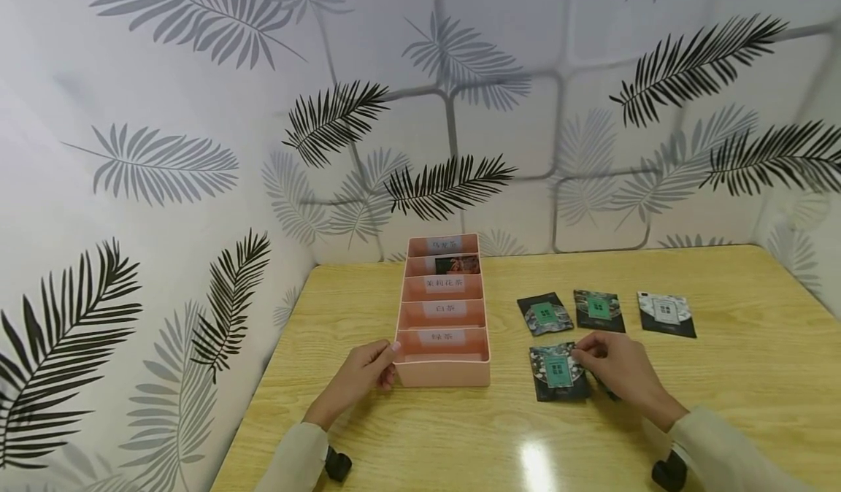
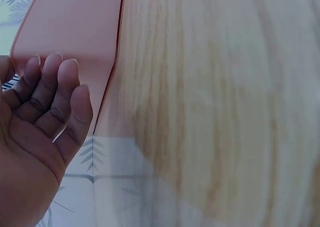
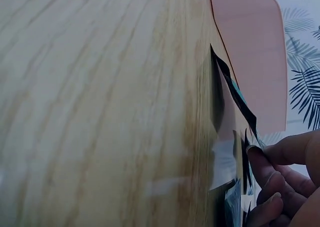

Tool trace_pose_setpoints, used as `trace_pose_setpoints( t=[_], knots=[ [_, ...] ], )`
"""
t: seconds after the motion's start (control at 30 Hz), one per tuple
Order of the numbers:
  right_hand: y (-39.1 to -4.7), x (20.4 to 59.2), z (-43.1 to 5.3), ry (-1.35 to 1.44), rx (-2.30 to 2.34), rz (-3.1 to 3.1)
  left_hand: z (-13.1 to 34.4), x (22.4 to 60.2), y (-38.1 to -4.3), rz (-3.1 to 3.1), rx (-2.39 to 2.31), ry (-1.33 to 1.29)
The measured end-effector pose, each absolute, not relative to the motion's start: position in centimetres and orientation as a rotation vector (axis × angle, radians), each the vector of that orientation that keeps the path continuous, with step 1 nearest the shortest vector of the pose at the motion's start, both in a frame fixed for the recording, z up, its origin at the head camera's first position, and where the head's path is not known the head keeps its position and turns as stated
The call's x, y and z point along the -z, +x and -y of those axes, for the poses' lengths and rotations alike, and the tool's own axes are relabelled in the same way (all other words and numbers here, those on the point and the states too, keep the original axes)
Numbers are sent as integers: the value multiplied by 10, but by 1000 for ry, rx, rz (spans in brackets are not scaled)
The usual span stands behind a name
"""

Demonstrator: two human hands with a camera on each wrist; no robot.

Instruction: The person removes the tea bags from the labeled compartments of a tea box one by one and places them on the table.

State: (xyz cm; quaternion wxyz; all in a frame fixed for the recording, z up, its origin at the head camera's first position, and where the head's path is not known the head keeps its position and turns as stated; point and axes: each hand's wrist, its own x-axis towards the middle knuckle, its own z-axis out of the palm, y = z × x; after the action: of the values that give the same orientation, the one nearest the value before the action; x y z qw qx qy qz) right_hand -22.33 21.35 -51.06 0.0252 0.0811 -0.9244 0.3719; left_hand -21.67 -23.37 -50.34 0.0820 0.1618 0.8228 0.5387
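Observation:
A pink divided box (image 1: pixel 444 374) with labelled compartments stands on the table. My left hand (image 1: pixel 360 375) holds its near left corner, thumb at the rim and the other fingers curled against the outside wall; in the left wrist view those fingers (image 2: pixel 68 82) lie close along the pink surface. Right of the box, my right hand (image 1: pixel 620 368) pinches the right edge of a black tea packet (image 1: pixel 558 372) with a green label between thumb and forefinger. Seen from the right wrist, the packet (image 3: pixel 235 92) is tilted up from the tabletop. Another dark packet (image 1: pixel 603 387) is mostly hidden beneath that hand.
Behind the held packet lie two green-labelled packets (image 1: pixel 544 314) (image 1: pixel 599 311) and one with a white label (image 1: pixel 666 314). A dark red packet (image 1: pixel 458 265) sits in the box's second compartment from the back. A leaf-patterned curtain (image 1: pixel 499 112) borders the wooden table (image 1: pixel 460 441).

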Motion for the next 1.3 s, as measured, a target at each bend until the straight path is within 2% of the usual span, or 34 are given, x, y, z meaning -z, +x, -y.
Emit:
trace_pose_setpoints(
  t=[0.5,0.6,0.73,1.03,1.3],
  knots=[
    [-228,511,-207,148,-1040,2935,235,505,-220,-2463,-1587,491],
    [-227,511,-207,144,-964,2984,231,494,-213,-2444,-1605,491],
    [-227,512,-209,200,-896,3005,226,480,-205,-2434,-1621,495],
    [-233,504,-209,356,-932,2926,233,504,-218,-2452,-1612,469],
    [-254,484,-199,520,-1021,2782,236,507,-220,-2427,-1636,488]
  ],
)
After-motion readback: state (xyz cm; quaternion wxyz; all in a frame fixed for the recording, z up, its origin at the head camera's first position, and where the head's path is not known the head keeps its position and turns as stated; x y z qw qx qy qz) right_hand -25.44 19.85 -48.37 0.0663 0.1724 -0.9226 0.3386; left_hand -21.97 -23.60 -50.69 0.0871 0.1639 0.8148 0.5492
